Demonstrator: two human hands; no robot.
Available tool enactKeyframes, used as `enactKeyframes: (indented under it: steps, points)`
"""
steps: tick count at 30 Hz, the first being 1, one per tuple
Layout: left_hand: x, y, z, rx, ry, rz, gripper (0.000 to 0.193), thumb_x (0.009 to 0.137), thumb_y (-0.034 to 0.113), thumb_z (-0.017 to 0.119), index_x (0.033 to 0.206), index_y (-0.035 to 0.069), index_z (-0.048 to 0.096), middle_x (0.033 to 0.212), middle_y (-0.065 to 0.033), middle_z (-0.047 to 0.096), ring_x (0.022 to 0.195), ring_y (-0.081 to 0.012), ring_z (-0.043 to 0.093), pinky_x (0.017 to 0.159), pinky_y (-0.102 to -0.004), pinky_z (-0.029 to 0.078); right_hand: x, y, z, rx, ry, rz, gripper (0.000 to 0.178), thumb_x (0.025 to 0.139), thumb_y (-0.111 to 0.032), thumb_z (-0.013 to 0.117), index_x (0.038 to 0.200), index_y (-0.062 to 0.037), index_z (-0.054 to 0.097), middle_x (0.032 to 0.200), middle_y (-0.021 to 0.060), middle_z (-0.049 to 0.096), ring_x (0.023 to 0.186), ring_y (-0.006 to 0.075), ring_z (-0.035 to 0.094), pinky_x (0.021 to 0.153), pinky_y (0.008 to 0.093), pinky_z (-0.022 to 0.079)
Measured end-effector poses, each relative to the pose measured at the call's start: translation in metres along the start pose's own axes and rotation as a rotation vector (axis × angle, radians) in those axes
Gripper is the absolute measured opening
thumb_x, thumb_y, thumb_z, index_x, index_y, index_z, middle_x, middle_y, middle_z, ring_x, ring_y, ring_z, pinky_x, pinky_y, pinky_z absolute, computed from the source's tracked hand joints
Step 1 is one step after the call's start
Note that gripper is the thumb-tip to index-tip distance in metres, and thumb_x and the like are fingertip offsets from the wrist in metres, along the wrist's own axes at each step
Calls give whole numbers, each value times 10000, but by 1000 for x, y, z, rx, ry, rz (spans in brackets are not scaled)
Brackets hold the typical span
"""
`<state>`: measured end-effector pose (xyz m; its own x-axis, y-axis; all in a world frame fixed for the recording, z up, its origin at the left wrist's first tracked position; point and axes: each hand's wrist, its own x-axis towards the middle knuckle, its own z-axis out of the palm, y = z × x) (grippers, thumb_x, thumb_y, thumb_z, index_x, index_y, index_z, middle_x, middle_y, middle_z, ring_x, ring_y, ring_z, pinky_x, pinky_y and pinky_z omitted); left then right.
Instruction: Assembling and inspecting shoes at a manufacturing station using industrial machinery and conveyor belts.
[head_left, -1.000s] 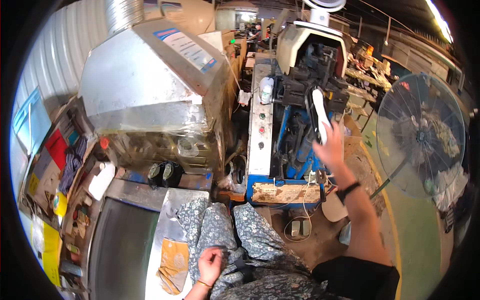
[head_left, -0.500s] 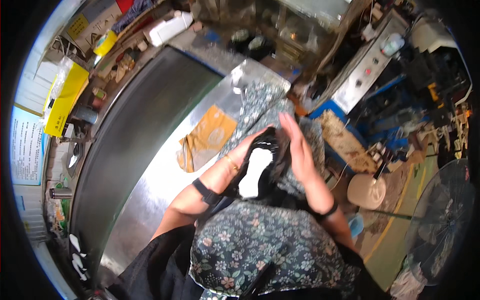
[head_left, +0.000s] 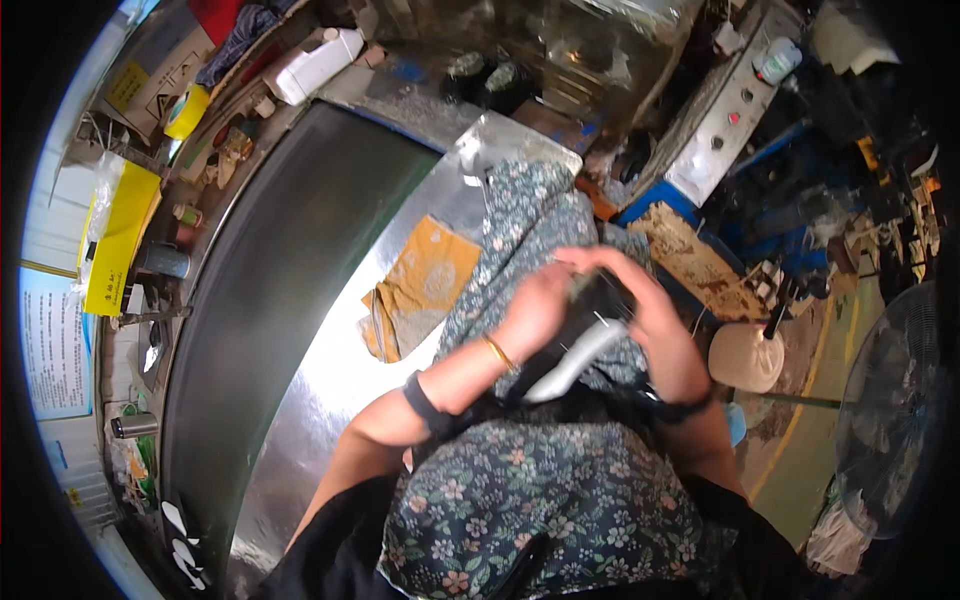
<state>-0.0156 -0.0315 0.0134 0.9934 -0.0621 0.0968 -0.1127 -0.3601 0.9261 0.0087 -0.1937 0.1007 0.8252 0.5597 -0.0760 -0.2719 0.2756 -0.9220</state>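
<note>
Over my lap, just off the edge of the steel desk (head_left: pixel 330 380), both my hands meet on a dark shoe piece (head_left: pixel 600 300) with a white sole (head_left: pixel 580 362). My left hand (head_left: pixel 535 310) curls round its near side, fingers clenched on it; a gold bangle sits on that wrist. My right hand (head_left: pixel 650 320) arches over the top, fingers bent down onto the dark part, so most of the piece is covered and I cannot make out its full shape. Only the white sole shows plainly, slanting down from between my palms. Motion blur softens my right fingertips. Floral cloth (head_left: pixel 530 215) lies beneath my hands and runs up onto the desk, blending with the floral apron over my chest, so the border between them is hard to find. An orange rag (head_left: pixel 420 285) lies crumpled on the desk, near my left hand but apart from it. At right, a fan (head_left: pixel 895 400) is cut off by the rim.
</note>
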Motion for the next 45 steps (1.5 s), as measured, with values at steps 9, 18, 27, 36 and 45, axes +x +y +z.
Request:
enactKeyframes:
  steps: [9,18,27,36,45]
  points:
    - [-54,27,-99,-32,162,134,339,880,137,647,1192,16,595,1176,-169,626,1087,-355,610,927,-400,495,-95,2,-70,176,496,253,617,833,-405,563,1289,9,535,1198,177,628,1062,334,636,776,527,579]
    - [-161,-24,-168,121,560,-335,228,903,167,582,1090,49,639,1031,-167,653,962,-360,626,845,-423,506,223,28,-90,-620,555,-133,548,972,-266,543,1424,8,398,1375,179,502,1229,257,503,1026,371,401]
    - [-224,-43,-177,314,740,-474,214,862,95,589,1060,34,644,1046,-117,665,962,-300,641,851,-381,516,143,83,18,-866,-417,30,178,949,-136,542,939,4,652,850,49,635,814,161,586,757,299,481]
    - [-103,-27,-67,-10,63,288,478,809,369,664,1180,77,591,1187,-159,618,1090,-367,593,913,-466,489,-3,120,10,-1135,-676,-457,81,758,-73,628,819,-39,669,825,138,685,764,317,661,681,419,511]
    - [-74,-28,-70,77,-18,278,258,832,212,650,1021,40,681,1068,-156,689,979,-341,659,863,-407,511,31,183,70,-984,-377,-359,120,709,-107,635,803,-45,678,824,129,694,799,334,660,712,436,514]
